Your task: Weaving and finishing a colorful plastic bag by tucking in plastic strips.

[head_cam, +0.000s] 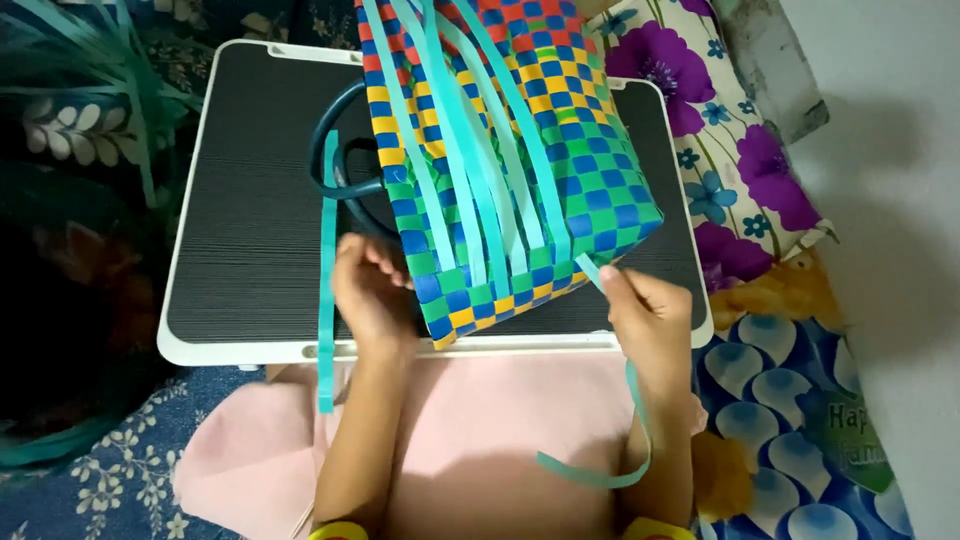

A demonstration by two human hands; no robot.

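Observation:
A woven plastic basket (540,170) in blue, green, yellow and red checks lies tilted on a small black table (250,230). Several loose teal strips (470,150) run down its side. My left hand (370,290) rests against the basket's lower left corner, fingers on the weave. My right hand (645,310) pinches one teal strip (590,270) that comes out of the basket's bottom edge; the strip's free end curls down past my wrist. Another teal strip (326,290) hangs loose to the left of my left hand. The basket's dark handle (335,150) shows at its left.
The black table has a white rim (190,350) and stands over my lap, which is covered in pink cloth (480,440). Floral bedding (730,150) lies to the right, a white wall (890,200) beyond it. Dark floral fabric and more teal strips (90,60) lie at the left.

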